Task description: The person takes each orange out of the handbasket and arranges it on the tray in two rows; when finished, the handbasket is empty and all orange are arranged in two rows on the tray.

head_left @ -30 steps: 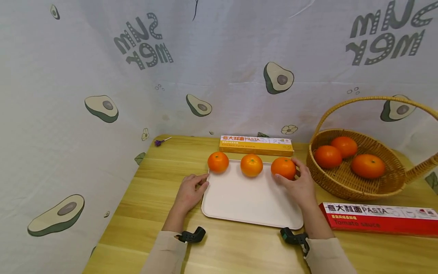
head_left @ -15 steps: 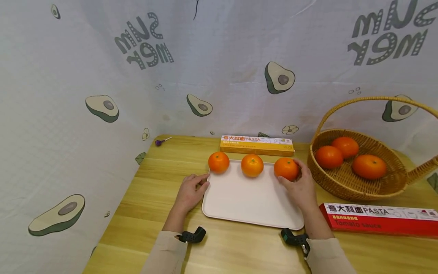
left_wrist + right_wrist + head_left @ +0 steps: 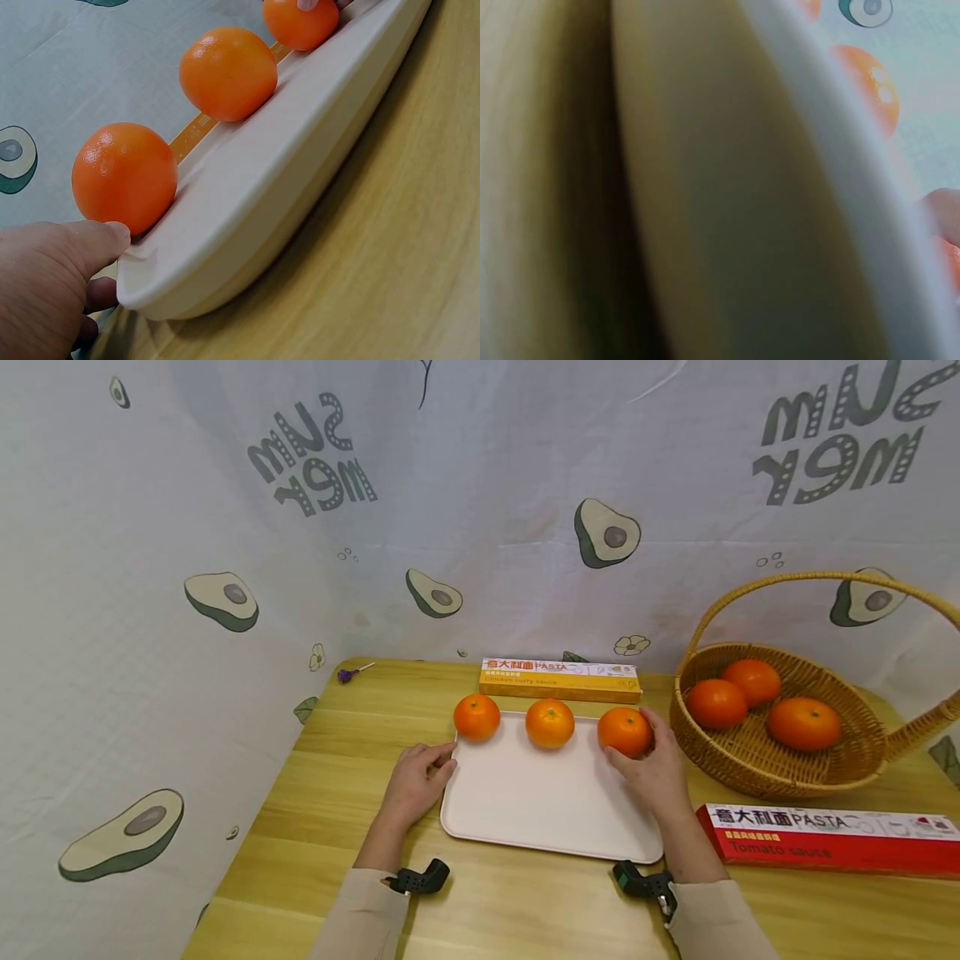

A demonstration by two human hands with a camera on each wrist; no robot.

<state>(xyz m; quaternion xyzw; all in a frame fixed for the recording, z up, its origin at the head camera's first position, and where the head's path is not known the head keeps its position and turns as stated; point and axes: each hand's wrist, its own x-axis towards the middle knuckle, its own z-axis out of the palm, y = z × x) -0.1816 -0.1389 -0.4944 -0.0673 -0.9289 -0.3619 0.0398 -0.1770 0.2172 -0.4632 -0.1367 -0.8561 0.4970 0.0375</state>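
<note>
Item 1. Round, glossy orange fruit with a green stem mark (image 3: 625, 732); located at the far right corner of the tray. Right hand (image 3: 660, 777): grip clasped about this fruit, thumb at its near side, fingers at its right. Handling, as judged: moderate weight, firm, smooth-skinned and a little slippery, inclined to roll, liable to bruise if squeezed. Best hold: thumb and fingertips opposed across the widest part.

Item 2. Shallow, off-white, rectangular tray with rounded corners (image 3: 547, 793); lies flat on the pale wood-grained counter (image 3: 322, 793). Left hand (image 3: 416, 782): grip pinching the rim near the far left corner. Judged light and stiff, apt to slide; best steadied by its short sides.

Item 3. Middle orange fruit (image 3: 550, 723); at the far edge of the tray, apart from its neighbours.

Item 4. Left orange fruit (image 3: 476, 717); at the far left corner, just beside the left fingertips.

Item 5. Yellow-and-white oblong pasta box (image 3: 561, 681); behind the tray.

Item 6. Round tan wicker basket with arched handle (image 3: 701, 752); right of the tray, containing three orange fruits (image 3: 804, 724).

Item 7. Red-and-white oblong pasta box (image 3: 832, 841); in front of the basket.
</note>
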